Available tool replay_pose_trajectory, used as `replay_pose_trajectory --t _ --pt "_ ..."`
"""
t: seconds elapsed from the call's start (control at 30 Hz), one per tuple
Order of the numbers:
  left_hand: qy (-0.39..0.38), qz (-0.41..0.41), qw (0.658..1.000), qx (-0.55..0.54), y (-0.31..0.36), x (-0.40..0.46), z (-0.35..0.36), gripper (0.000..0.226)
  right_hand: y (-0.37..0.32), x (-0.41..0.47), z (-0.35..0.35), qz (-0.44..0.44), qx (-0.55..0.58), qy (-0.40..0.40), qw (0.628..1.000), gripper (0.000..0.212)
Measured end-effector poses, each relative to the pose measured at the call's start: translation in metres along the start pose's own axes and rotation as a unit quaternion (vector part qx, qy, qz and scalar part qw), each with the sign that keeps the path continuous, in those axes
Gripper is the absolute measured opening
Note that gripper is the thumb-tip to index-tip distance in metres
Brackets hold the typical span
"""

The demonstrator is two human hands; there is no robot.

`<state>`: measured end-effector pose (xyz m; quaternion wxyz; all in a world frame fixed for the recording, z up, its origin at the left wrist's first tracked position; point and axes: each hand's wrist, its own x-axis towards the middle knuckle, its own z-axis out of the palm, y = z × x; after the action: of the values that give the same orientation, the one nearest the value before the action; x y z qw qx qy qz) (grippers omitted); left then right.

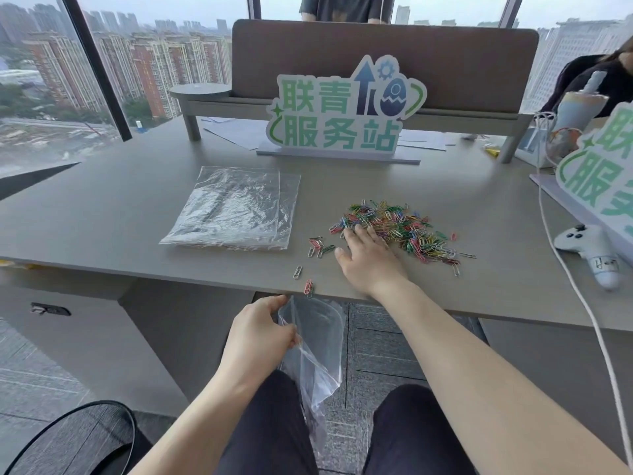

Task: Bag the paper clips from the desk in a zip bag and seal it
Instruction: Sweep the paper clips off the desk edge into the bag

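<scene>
Barely begun, I'd say: left hand (260, 332) pinches the empty zip bag (317, 354) open below the desk (137, 214) front edge, right hand (368, 260), fingers spread flat, touches the unbagged paper clips (400, 228).

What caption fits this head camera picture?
Right hand sweeps paper clips toward the desk edge while left hand holds a zip bag below.

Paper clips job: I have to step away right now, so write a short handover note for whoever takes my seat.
Left hand holds the open zip bag by its mouth just below the desk edge.
Right hand lies flat, fingers on the near side of the paper clip pile.
A few loose clips lie near the edge; spare zip bags are stacked to the left.
Done: bag opened. No clips visible inside.
Left: sweep all the clips in, then seal.
</scene>
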<state>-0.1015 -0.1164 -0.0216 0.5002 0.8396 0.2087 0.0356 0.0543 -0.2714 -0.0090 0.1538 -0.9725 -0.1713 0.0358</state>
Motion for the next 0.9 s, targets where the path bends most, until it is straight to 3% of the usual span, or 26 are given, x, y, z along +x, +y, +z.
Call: replay_pose_trajectory --t 0.17,0.27,0.4,0.77,0.9 --pt "0.001 -0.002 1.000 -0.008 0.004 -0.003 -0.001 0.062 -0.012 -0.007 0.005 -0.070 0.026 -0.001 0.997 0.059" --pt "-0.002 0.000 1.000 -0.010 0.004 -0.003 -0.002 0.063 -0.010 0.001 0.004 -0.050 0.028 0.031 0.998 0.059" --pt "-0.008 -0.001 1.000 -0.006 -0.001 0.001 -0.002 0.065 -0.012 0.014 0.004 0.002 -0.007 -0.002 1.000 0.066" --pt "0.007 0.000 1.000 -0.020 -0.010 0.006 -0.003 0.074 -0.039 0.004 0.013 -0.105 0.038 -0.012 0.994 0.061" --pt "0.008 -0.003 1.000 -0.022 -0.011 0.008 -0.005 0.074 -0.041 0.006 0.013 -0.096 0.033 0.013 0.995 0.058"
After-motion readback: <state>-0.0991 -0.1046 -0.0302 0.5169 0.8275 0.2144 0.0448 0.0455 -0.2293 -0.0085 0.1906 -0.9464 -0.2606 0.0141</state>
